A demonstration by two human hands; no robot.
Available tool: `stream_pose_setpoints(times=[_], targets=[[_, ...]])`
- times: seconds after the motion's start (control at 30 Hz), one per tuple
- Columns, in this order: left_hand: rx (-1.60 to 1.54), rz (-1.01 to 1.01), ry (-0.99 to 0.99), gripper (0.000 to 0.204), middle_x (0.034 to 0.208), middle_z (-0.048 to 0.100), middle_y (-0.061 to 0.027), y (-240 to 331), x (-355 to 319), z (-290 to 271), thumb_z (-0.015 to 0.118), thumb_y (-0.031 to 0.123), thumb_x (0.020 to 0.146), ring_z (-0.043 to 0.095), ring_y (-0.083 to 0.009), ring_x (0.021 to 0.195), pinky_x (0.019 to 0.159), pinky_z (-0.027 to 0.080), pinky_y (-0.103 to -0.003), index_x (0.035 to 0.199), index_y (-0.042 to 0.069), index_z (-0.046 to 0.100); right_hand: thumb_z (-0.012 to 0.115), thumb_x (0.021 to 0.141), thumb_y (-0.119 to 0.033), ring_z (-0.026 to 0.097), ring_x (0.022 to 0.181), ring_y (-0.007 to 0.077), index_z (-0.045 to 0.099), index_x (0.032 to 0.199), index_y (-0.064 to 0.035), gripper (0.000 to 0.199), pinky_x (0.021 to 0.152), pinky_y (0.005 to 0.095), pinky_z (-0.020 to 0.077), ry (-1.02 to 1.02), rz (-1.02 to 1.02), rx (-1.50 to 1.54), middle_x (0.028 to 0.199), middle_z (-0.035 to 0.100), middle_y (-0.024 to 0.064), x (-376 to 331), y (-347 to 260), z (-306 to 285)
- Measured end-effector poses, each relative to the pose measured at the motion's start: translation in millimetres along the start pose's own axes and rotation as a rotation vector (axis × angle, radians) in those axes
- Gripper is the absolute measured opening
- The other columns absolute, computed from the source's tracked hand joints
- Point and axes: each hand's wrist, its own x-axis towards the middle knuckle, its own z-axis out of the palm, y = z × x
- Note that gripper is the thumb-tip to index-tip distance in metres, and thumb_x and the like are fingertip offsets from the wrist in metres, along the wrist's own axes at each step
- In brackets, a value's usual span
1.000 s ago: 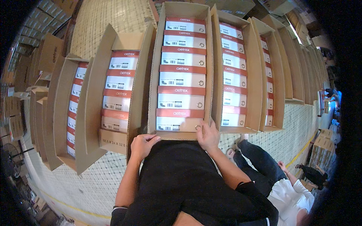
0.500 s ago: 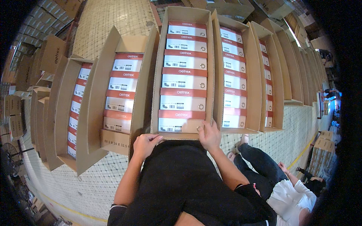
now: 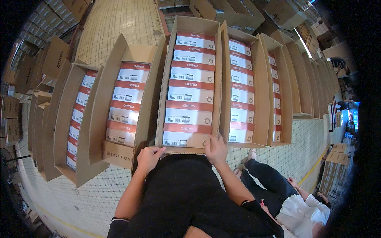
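Note:
Right in front of my body stands a long open cardboard carton [image 3: 159, 131], filled with a single row of white shoe boxes [image 3: 184, 94] with red lids. My left hand [image 3: 150, 158] grips the carton's near left corner, thumb along the top edge. At the near right corner my right hand [image 3: 216, 151] closes over the rim, its fingertips reaching inside beside the nearest shoe box. The undersides of both grips are hidden.
Similar open cartons stand close on either side, one at the left [image 3: 152, 87] and one at the right [image 3: 260, 95], both holding shoe boxes. Further right, more cartons [image 3: 299, 79] continue the line. A person in a white top [image 3: 303, 210] is near me at the right.
The cartons sit slightly lower in the picture as the view has shifted. Both my hands stay at the same corners of the middle carton.

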Motion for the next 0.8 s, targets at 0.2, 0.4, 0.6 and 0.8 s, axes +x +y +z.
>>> stream_pose_setpoints(times=[0.2, 0.4, 0.6, 0.8], targets=[[-0.035, 0.001, 0.007, 0.040, 0.076, 0.071, -0.0156, -0.7, -0.8, 1.0, 0.066, 0.046, 0.091, 0.070, -0.0344, 0.076, 0.069, 0.052, -0.040, 0.095, 0.008, 0.077, 0.061, 0.085, -0.029, 0.066, 0.093, 0.0453, 0.066, 0.115, -0.0106, 0.035, 0.078, 0.0496, 0.0558, -0.032, 0.026, 0.004, 0.120, 0.059, 0.0288, 0.7, -0.3, -1.2], [-0.063, 0.043, 0.011, 0.042, 0.083, 0.074, -0.0140, -3.1, -2.6, 3.4, 0.070, 0.050, 0.086, 0.072, -0.0317, 0.081, 0.073, 0.054, -0.039, 0.100, 0.011, 0.078, 0.062, 0.086, -0.029, 0.065, 0.094, 0.0445, 0.067, 0.113, -0.0106, 0.033, 0.078, 0.0496, 0.0543, 0.007, 0.001, 0.020, 0.118, 0.060, 0.0266, -1.0, -0.1, 1.2], [-0.046, 0.055, -0.003, 0.042, 0.087, 0.075, -0.0127, -2.0, -2.2, 0.4, 0.074, 0.048, 0.083, 0.073, -0.0279, 0.081, 0.074, 0.055, -0.036, 0.102, 0.012, 0.078, 0.063, 0.086, -0.029, 0.065, 0.095, 0.0446, 0.067, 0.113, -0.0098, 0.033, 0.078, 0.0497, 0.0537, -0.009, 0.028, 0.022, 0.118, 0.060, 0.0267, -1.3, -0.2, 0.4], [-0.038, 0.042, -0.001, 0.046, 0.088, 0.075, -0.0136, 0.9, -5.6, -1.2, 0.076, 0.048, 0.082, 0.074, -0.0266, 0.082, 0.074, 0.055, -0.035, 0.105, 0.008, 0.077, 0.061, 0.086, -0.030, 0.065, 0.095, 0.0452, 0.067, 0.115, -0.0111, 0.035, 0.081, 0.0505, 0.0541, -0.050, 0.066, 0.033, 0.120, 0.059, 0.0279, -0.4, -2.5, -2.5]])
